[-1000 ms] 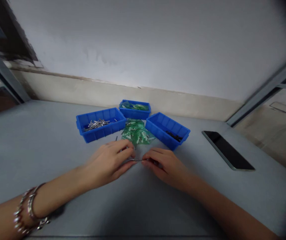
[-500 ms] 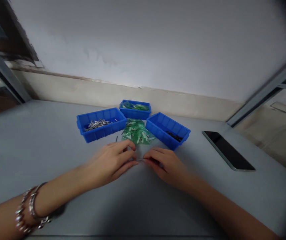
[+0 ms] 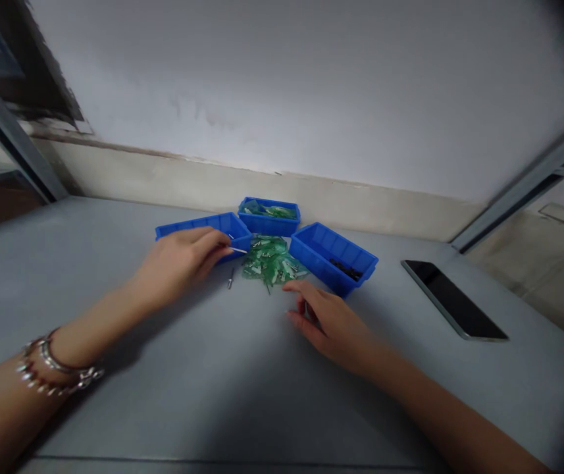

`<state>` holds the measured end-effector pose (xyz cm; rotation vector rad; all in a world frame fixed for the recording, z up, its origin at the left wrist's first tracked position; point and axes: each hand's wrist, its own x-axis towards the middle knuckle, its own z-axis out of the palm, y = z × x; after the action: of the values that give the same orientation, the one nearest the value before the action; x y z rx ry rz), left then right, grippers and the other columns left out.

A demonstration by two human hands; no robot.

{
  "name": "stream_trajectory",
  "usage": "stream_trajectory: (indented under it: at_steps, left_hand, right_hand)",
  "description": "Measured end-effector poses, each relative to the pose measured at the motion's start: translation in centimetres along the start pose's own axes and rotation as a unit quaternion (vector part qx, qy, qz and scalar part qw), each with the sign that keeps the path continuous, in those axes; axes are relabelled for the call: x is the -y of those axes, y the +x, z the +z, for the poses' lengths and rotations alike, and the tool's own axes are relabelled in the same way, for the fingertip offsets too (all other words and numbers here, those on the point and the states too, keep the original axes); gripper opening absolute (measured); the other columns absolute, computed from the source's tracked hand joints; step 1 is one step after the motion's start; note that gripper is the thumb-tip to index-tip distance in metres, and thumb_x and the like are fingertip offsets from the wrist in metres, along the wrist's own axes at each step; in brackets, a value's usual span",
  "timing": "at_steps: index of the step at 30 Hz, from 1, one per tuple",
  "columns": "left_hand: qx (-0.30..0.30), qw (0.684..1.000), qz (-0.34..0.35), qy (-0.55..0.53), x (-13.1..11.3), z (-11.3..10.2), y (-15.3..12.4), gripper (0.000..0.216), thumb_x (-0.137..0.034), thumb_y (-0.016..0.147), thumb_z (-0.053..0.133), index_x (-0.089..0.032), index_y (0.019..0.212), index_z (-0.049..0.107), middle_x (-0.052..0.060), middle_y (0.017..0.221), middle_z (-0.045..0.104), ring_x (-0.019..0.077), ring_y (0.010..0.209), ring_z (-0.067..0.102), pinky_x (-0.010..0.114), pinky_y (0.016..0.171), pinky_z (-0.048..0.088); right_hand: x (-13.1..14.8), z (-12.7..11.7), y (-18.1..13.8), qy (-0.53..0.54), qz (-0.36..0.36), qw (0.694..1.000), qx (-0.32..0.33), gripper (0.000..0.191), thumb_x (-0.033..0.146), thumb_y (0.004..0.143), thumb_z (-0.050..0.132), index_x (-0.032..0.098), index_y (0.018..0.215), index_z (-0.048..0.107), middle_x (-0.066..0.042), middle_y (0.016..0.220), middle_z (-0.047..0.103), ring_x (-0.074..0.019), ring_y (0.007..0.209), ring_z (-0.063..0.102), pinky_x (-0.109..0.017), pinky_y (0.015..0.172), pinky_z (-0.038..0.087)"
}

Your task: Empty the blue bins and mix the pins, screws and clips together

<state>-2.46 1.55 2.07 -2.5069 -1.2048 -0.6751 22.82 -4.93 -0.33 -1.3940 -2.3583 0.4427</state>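
Silver and thin, a pin (image 3: 239, 249) sits pinched in the fingers of our left hand (image 3: 180, 260), its free end pointing toward the green bags (image 3: 272, 263). Our right hand (image 3: 331, 322) waits just short of those bags, thumb and forefinger parted, nothing visible between them. We judge the step to be handling one pin; moving it calls for a steady pinch, clear of the left bin's (image 3: 203, 222) rim. Another pin (image 3: 231, 278) lies on the counter (image 3: 212, 368); farther right, a phone (image 3: 452, 299).
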Motion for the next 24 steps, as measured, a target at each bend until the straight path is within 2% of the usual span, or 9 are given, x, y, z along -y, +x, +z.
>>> stream_trajectory:
  at_steps: [3, 6, 16, 21, 24]
  left_hand:
    - [-0.004, 0.993, -0.091, 0.076, 1.1, -0.5, 0.2, 0.029, -0.040, 0.091, 0.036, -0.019, 0.096, 0.056, 0.005, 0.090, 0.064, 0.0162, 0.066, 0.058, 0.026, 0.057, 0.038]
    - [0.020, 0.986, -0.135, 0.093, 1.2, -0.6, 0.4, 0.028, -0.038, 0.090, 0.037, -0.018, 0.095, 0.056, 0.005, 0.087, 0.064, 0.0155, 0.062, 0.056, 0.025, 0.055, 0.035]
    - [0.048, 0.971, -0.202, 0.118, 1.6, -0.1, 0.4, 0.026, -0.037, 0.090, 0.036, -0.020, 0.096, 0.055, 0.005, 0.083, 0.066, 0.0210, 0.068, 0.059, 0.027, 0.054, 0.034]
    - [0.067, 0.966, -0.209, 0.139, 1.4, -0.1, 0.4, 0.029, -0.037, 0.090, 0.033, -0.019, 0.097, 0.055, 0.008, 0.082, 0.066, 0.0232, 0.065, 0.059, 0.029, 0.052, 0.035]
    - [0.072, 0.960, -0.212, 0.166, 1.4, -0.2, 0.3, 0.030, -0.036, 0.089, 0.033, -0.018, 0.092, 0.056, 0.009, 0.085, 0.064, 0.0236, 0.067, 0.059, 0.030, 0.053, 0.038]
  right_hand:
    - [0.1, -0.1, -0.1, -0.002, -0.007, 1.000, 0.011, 0.034, 0.023, 0.087, 0.044, 0.020, 0.120, 0.047, -0.005, 0.082, 0.060, -0.0167, 0.073, 0.057, -0.030, 0.065, 0.045]
    - [-0.1, 0.0, -0.2, -0.005, -0.016, 1.000, 0.015, 0.032, 0.023, 0.087, 0.043, 0.020, 0.118, 0.049, -0.006, 0.084, 0.061, -0.0171, 0.074, 0.057, -0.031, 0.067, 0.046]
    - [0.0, -0.1, -0.2, 0.001, -0.041, 0.999, 0.021, 0.025, 0.021, 0.087, 0.043, 0.019, 0.109, 0.055, -0.007, 0.096, 0.063, -0.0163, 0.077, 0.059, -0.029, 0.068, 0.046]
    - [0.0, -0.2, -0.2, -0.005, -0.042, 0.999, 0.025, 0.025, 0.021, 0.087, 0.044, 0.019, 0.108, 0.055, -0.007, 0.098, 0.063, -0.0169, 0.080, 0.059, -0.030, 0.070, 0.046]
    - [0.0, -0.1, -0.2, -0.006, -0.041, 0.999, 0.028, 0.025, 0.020, 0.087, 0.043, 0.018, 0.109, 0.055, -0.008, 0.100, 0.064, -0.0178, 0.083, 0.059, -0.031, 0.071, 0.047]
